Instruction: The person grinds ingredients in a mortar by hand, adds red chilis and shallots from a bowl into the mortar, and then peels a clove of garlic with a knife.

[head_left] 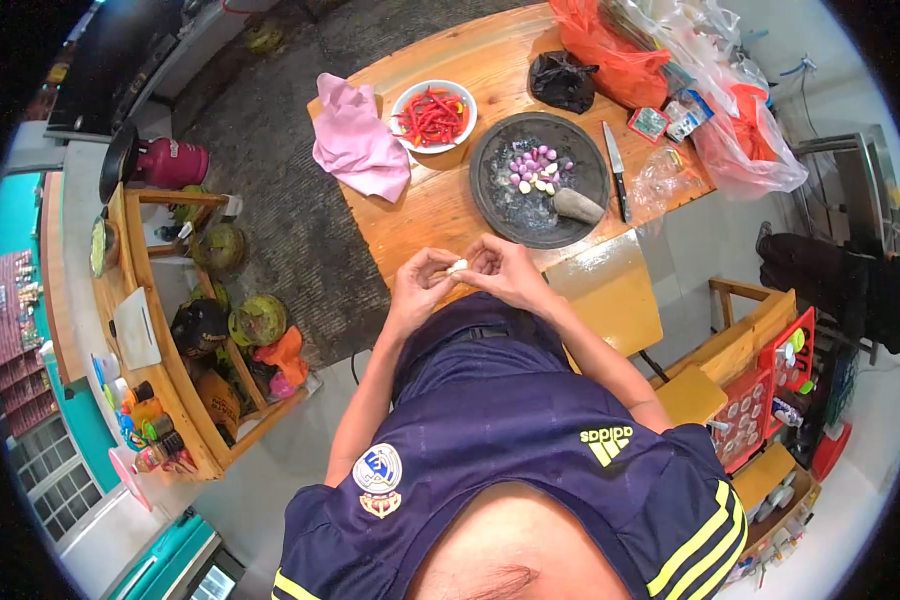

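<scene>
Between the fingertips of both hands is a small white garlic clove (pixel 458 265). My left hand (pixel 423 279) pinches it from the left, and my right hand (pixel 504 271) meets it from the right, just in front of the table's near edge. Beyond them a round stone mortar (pixel 487 202) holds peeled shallots (pixel 529 161) and several pale garlic cloves (pixel 540 185). A stone pestle (pixel 577 206) lies inside it at the lower right. A knife (pixel 616 169) with a black handle rests to the mortar's right.
On the wooden table (pixel 420 214) are a white bowl (pixel 470 101) of red chillies (pixel 433 118), a pink cloth (pixel 360 142), a black plastic bag (pixel 562 81) and an orange bag (pixel 615 60). A yellow-topped stool (pixel 607 292) stands at the near right. Gas cylinders (pixel 257 320) sit under the left wooden stand.
</scene>
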A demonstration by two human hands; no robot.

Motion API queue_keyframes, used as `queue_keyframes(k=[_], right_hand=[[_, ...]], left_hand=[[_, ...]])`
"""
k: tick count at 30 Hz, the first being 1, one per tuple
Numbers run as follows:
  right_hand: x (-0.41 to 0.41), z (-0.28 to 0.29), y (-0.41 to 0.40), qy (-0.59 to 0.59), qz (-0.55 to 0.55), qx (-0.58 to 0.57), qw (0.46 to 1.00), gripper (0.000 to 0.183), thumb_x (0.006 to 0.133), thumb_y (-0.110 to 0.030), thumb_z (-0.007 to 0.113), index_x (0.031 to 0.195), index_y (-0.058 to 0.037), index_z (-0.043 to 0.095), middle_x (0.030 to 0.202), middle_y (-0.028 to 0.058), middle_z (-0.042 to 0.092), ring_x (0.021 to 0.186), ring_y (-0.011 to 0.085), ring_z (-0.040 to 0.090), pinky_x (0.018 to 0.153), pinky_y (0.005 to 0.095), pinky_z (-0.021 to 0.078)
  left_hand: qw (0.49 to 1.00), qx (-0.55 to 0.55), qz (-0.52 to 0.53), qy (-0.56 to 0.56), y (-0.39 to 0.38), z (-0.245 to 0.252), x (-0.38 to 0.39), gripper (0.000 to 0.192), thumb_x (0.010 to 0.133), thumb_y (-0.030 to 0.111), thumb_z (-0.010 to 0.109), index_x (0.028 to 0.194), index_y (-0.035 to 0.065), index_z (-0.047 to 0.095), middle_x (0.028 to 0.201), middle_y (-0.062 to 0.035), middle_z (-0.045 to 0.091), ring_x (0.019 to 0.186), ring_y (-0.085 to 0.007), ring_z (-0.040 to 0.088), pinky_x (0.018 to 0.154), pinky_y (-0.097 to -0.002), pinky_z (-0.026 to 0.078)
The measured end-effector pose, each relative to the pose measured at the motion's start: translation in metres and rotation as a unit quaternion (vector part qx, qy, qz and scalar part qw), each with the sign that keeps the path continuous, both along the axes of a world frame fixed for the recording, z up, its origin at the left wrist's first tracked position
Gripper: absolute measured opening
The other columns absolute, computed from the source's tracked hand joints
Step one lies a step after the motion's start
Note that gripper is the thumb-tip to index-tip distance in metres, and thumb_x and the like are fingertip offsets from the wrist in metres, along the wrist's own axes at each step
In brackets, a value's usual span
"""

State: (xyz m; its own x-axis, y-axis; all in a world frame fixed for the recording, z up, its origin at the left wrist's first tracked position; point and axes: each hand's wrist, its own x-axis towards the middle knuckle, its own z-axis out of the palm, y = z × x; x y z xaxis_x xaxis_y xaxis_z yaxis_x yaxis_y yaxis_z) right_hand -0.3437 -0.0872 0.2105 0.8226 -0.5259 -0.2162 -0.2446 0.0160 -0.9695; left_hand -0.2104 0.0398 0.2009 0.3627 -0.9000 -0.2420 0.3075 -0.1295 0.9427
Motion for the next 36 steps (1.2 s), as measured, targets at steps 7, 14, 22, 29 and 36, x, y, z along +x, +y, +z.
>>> queue_keyframes(k=[7, 14, 22, 29, 36], right_hand=[[0.015, -0.012, 0.004, -0.035, 0.092, 0.052, 0.994, 0.027, 0.078, -0.022, 0.073, 0.077, -0.0022, 0.055, 0.061, 0.0012, 0.054, 0.055, 0.0060, 0.048, 0.047, 0.0240, 0.0377], [0.026, -0.028, 0.014, -0.049, 0.067, 0.121, 0.989, 0.028, 0.079, -0.022, 0.072, 0.073, -0.0036, 0.052, 0.059, 0.0005, 0.050, 0.054, 0.0056, 0.046, 0.046, 0.0233, 0.0365], [0.036, -0.042, 0.019, -0.071, 0.035, 0.082, 0.993, 0.027, 0.075, -0.017, 0.071, 0.068, -0.0043, 0.047, 0.057, -0.0012, 0.045, 0.054, 0.0053, 0.042, 0.047, 0.0240, 0.0346], [0.040, -0.054, 0.025, -0.046, -0.002, 0.041, 0.998, 0.028, 0.074, -0.018, 0.070, 0.067, -0.0042, 0.046, 0.056, -0.0012, 0.044, 0.053, 0.0057, 0.042, 0.046, 0.0248, 0.0346], [0.041, -0.040, 0.018, -0.011, 0.033, 0.135, 0.990, 0.025, 0.082, -0.018, 0.067, 0.075, -0.0047, 0.047, 0.061, -0.0030, 0.047, 0.055, 0.0021, 0.043, 0.046, 0.0202, 0.0338]], left_hand=[[0.999, 0.007, -0.044, 0.029, 0.020, -0.001, 0.013, 0.028, 0.082, 0.000, 0.064, 0.109, -0.0014, 0.057, 0.101, -0.0058, 0.058, 0.100, -0.0150, 0.058, 0.086, -0.0284, 0.048], [0.987, 0.055, 0.005, 0.150, 0.030, -0.019, 0.015, 0.026, 0.083, 0.003, 0.064, 0.108, -0.0005, 0.061, 0.105, -0.0059, 0.061, 0.098, -0.0148, 0.059, 0.087, -0.0291, 0.048], [0.989, 0.062, 0.013, 0.134, 0.028, -0.029, 0.019, 0.027, 0.085, 0.007, 0.063, 0.111, 0.0003, 0.060, 0.103, -0.0076, 0.064, 0.096, -0.0135, 0.060, 0.085, -0.0285, 0.049], [0.963, 0.079, 0.056, 0.250, 0.024, -0.031, 0.015, 0.024, 0.085, 0.009, 0.064, 0.107, -0.0003, 0.063, 0.102, -0.0064, 0.064, 0.092, -0.0123, 0.060, 0.085, -0.0266, 0.047], [0.994, 0.085, 0.010, 0.061, 0.026, -0.041, 0.031, 0.029, 0.082, 0.007, 0.066, 0.110, -0.0006, 0.061, 0.104, -0.0067, 0.064, 0.093, -0.0118, 0.060, 0.083, -0.0269, 0.048]])
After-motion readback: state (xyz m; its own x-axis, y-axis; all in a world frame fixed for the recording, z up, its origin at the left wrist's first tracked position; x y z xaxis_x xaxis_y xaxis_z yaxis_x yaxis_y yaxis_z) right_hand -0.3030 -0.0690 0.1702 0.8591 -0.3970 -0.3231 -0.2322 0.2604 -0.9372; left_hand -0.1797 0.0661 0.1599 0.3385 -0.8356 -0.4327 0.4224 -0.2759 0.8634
